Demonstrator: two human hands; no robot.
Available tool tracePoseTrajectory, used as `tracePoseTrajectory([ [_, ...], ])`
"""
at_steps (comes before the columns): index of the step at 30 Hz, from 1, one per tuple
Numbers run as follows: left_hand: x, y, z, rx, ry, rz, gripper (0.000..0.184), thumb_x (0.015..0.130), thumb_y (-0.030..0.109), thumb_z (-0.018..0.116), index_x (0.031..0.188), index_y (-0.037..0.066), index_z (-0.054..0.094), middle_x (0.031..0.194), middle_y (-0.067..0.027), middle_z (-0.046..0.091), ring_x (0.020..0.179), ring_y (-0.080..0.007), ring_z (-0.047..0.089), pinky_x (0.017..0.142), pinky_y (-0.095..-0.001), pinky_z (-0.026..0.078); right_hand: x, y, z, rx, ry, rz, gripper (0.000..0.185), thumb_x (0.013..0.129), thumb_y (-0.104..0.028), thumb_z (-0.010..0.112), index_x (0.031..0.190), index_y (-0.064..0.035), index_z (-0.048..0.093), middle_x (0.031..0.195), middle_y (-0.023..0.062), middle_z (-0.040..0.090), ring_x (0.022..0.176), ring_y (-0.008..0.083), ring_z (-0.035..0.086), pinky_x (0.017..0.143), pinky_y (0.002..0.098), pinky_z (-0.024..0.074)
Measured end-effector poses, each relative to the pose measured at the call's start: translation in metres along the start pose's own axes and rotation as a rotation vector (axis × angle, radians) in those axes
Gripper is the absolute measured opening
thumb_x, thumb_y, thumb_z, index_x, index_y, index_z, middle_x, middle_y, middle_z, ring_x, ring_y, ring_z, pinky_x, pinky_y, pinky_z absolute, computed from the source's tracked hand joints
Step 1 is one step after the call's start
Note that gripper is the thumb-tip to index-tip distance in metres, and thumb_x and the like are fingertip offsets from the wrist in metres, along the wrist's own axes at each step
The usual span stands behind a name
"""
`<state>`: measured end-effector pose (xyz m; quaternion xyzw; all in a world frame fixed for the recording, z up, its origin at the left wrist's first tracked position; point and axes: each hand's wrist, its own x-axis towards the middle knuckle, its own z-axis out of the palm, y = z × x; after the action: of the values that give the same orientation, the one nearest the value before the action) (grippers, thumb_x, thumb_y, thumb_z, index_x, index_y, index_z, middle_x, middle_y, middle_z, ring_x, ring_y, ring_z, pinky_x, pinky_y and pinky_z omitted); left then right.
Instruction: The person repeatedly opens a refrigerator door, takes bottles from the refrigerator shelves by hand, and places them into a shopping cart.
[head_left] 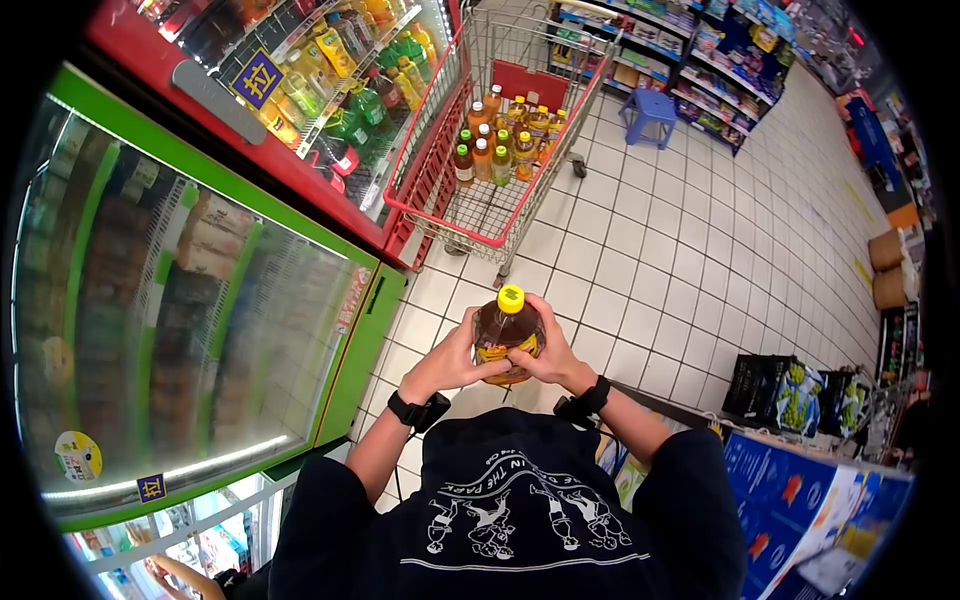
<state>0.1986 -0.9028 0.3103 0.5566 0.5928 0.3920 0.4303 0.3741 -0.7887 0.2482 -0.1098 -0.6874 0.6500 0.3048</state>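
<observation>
And here's the dark navy, near-black T-shirt (510,440), loose in the cut, short left sleeve (318,515) and short right sleeve (692,490) both plain and roomy. Across the cloth, white lettering (500,477) in a wavy band, "IN THE PARK" legible, the rest too small! Then white outlined figures (490,525) in pairs, and a thin white line (525,563) running past them. Down at the wrists, a black left wristband (407,411) and a black right wristband (597,394), each carrying a chunky block.

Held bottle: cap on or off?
On: the yellow cap sits atop the bottle, covering its mouth. Cannot tell whether the seal is broken.
</observation>
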Motion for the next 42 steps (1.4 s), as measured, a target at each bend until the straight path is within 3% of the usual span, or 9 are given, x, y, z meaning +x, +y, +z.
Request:
tracePoseTrajectory([
  [16, 0.109, -0.047, -0.086, -0.070, 0.335, -0.018, 0.072, 0.079, 0.027, 0.083, 0.132, -0.002, 0.043, 0.119, -0.0152, 0.057, 0.113, -0.0237, 0.058, 0.096, -0.0359, 0.048, 0.193, 0.044, -0.052, -0.013, -0.289, 0.068, 0.082, 0.084, -0.023, 0.078, 0.146, -0.0020, 0.029, 0.140, 0.0195, 0.047, 0.132, 0.0295, 0.048, 0.110, 0.0405, 0.0377],
  [19, 0.136, -0.059, -0.121, -0.147, 0.324, -0.092, 0.077, 0.079, 0.025, 0.083, 0.138, -0.003, 0.041, 0.131, -0.0146, 0.054, 0.120, -0.0205, 0.055, 0.098, -0.0343, 0.048, 0.240, 0.052, -0.056, -0.103, -0.304, 0.082, 0.081, 0.086, -0.023, 0.076, 0.148, -0.0029, 0.028, 0.143, 0.0209, 0.045, 0.134, 0.0303, 0.046, 0.111, 0.0410, 0.0366],
  [22, 0.166, -0.062, -0.155, -0.213, 0.407, -0.062, 0.073, 0.078, 0.022, 0.084, 0.134, -0.003, 0.045, 0.122, -0.0137, 0.058, 0.110, -0.0178, 0.059, 0.091, -0.0342, 0.051, 0.286, 0.050, -0.062, -0.168, -0.352, 0.253, 0.082, 0.089, -0.026, 0.073, 0.150, -0.0029, 0.024, 0.145, 0.0227, 0.043, 0.136, 0.0313, 0.043, 0.113, 0.0404, 0.0347],
  [25, 0.192, -0.087, -0.182, -0.210, 0.448, -0.061, 0.071, 0.074, 0.028, 0.087, 0.127, -0.003, 0.050, 0.112, -0.0149, 0.059, 0.105, -0.0230, 0.062, 0.087, -0.0352, 0.053, 0.333, 0.048, -0.069, -0.337, -0.446, 0.282, 0.076, 0.092, -0.033, 0.068, 0.148, -0.0019, 0.028, 0.135, 0.0240, 0.052, 0.126, 0.0311, 0.054, 0.107, 0.0382, 0.0413],
  [28, 0.209, -0.102, -0.202, 0.004, 0.451, -0.099, 0.075, 0.067, 0.037, 0.087, 0.123, 0.000, 0.054, 0.108, -0.0157, 0.058, 0.101, -0.0345, 0.061, 0.089, -0.0410, 0.049, 0.375, 0.065, -0.078, -0.328, -0.526, 0.552, 0.064, 0.096, -0.047, 0.059, 0.135, 0.0008, 0.046, 0.112, 0.0209, 0.065, 0.102, 0.0274, 0.065, 0.089, 0.0369, 0.0502],
  [31, 0.225, -0.126, -0.208, 0.070, 0.451, -0.099, 0.076, 0.068, 0.034, 0.088, 0.127, 0.000, 0.053, 0.108, -0.0156, 0.057, 0.099, -0.0316, 0.059, 0.087, -0.0387, 0.049, 0.408, 0.076, -0.070, -0.409, -0.414, 0.431, 0.052, 0.093, -0.044, 0.063, 0.112, 0.0044, 0.061, 0.098, 0.0209, 0.068, 0.087, 0.0275, 0.067, 0.078, 0.0374, 0.0513],
  [34, 0.241, -0.146, -0.207, 0.003, 0.478, -0.159, 0.075, 0.067, 0.034, 0.088, 0.125, 0.000, 0.054, 0.106, -0.0155, 0.055, 0.099, -0.0325, 0.058, 0.088, -0.0399, 0.047, 0.434, 0.090, -0.074, -0.470, -0.456, 0.540, 0.048, 0.091, -0.040, 0.067, 0.101, 0.0060, 0.063, 0.089, 0.0228, 0.068, 0.079, 0.0305, 0.067, 0.075, 0.0387, 0.0520],
  [39, 0.268, -0.163, -0.207, 0.065, 0.532, -0.262, 0.073, 0.065, 0.034, 0.088, 0.119, -0.001, 0.054, 0.109, -0.0187, 0.057, 0.102, -0.0372, 0.060, 0.090, -0.0421, 0.050, 0.467, 0.124, -0.084, -0.639, -0.556, 0.566, 0.043, 0.085, -0.035, 0.073, 0.094, 0.0065, 0.064, 0.085, 0.0247, 0.067, 0.077, 0.0372, 0.066, 0.071, 0.0419, 0.0519],
  [42, 0.285, -0.182, -0.202, 0.072, 0.557, -0.337, 0.070, 0.065, 0.030, 0.088, 0.118, -0.001, 0.053, 0.110, -0.0198, 0.058, 0.105, -0.0378, 0.060, 0.089, -0.0425, 0.051, 0.478, 0.145, -0.090, -0.755, -0.676, 0.406, 0.039, 0.084, -0.030, 0.073, 0.095, 0.0056, 0.063, 0.088, 0.0267, 0.067, 0.086, 0.0431, 0.065, 0.075, 0.0468, 0.0515],
])
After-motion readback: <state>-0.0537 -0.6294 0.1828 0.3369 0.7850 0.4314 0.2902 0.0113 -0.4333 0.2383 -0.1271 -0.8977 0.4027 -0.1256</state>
